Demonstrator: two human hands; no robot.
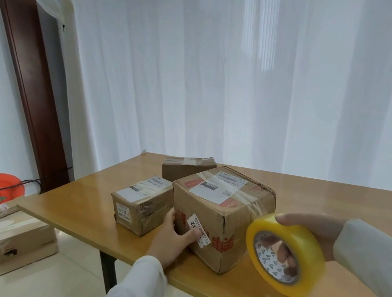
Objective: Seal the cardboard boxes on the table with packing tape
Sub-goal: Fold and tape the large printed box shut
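While L hand (172, 237) rests w/ thumb on nearest cardboard box (223, 211) mid-tabletop (74, 202), R hand (310, 233) at 4 o'clock grips yellow packing tape roll (285, 255), fingers thru core

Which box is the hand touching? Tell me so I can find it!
Look at the long wooden table. The biggest brown cardboard box sits nearest, with the left hand on its side. Unlike the two smaller boxes behind it, it has red print and clear tape across its top.
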